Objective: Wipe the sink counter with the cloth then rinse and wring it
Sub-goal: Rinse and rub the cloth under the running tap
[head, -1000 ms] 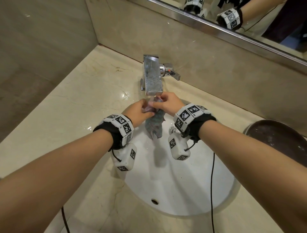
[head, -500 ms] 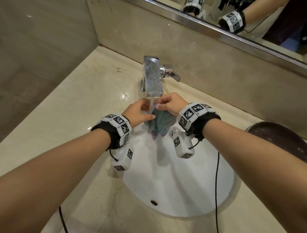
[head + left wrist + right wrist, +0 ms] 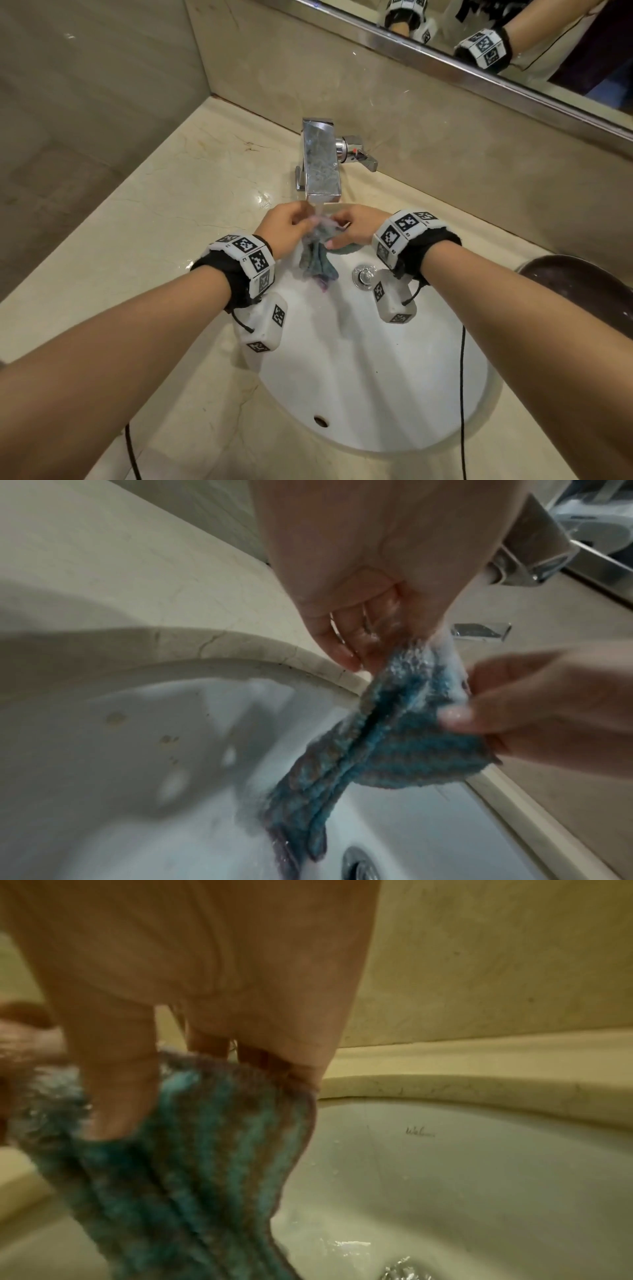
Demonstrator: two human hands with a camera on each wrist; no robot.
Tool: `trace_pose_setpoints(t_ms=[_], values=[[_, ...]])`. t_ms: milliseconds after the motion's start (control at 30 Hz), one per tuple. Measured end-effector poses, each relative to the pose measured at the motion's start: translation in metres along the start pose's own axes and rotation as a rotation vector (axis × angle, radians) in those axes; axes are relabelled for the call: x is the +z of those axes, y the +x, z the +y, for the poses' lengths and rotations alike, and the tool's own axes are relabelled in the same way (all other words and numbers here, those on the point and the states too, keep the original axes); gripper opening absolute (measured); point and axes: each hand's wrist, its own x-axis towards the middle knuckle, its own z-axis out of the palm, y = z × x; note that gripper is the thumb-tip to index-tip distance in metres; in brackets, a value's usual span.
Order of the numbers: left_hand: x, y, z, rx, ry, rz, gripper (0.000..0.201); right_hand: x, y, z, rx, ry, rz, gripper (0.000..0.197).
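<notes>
A wet blue-green striped cloth [image 3: 318, 262] hangs over the white sink basin [image 3: 376, 383], its top under the water stream from the chrome faucet [image 3: 321, 161]. My left hand [image 3: 287, 229] pinches the cloth's upper left part, and my right hand [image 3: 352, 228] grips its upper right part, thumb on the front. In the left wrist view the cloth [image 3: 383, 739] is bunched between my left hand [image 3: 373, 631] and the right hand [image 3: 534, 704]. The right wrist view shows my right hand [image 3: 192, 1031] holding the cloth [image 3: 192, 1150], which drapes down.
The beige marble counter [image 3: 144, 240] surrounds the basin, with a wall corner at left. The faucet lever [image 3: 363, 157] juts right. A drain stopper [image 3: 364, 275] sits in the basin. A dark round bowl [image 3: 582, 291] stands at the right; a mirror [image 3: 513, 41] runs above.
The cloth was spread wider between the hands half a second ago; now both hands have drawn together under the stream and the cloth hangs bunched and narrow.
</notes>
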Motion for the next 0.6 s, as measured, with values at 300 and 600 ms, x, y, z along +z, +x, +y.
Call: trace_pose_setpoints(t_ms=[300, 600], values=[[-0.008, -0.003, -0.009, -0.022, 0.034, -0.017, 0.017, -0.004, 0.004, 0.0, 0.041, 0.044, 0.222, 0.018], [-0.002, -0.007, 0.0, -0.05, 0.204, -0.01, 0.044, 0.002, -0.003, -0.029, -0.138, 0.255, 0.207, 0.021]])
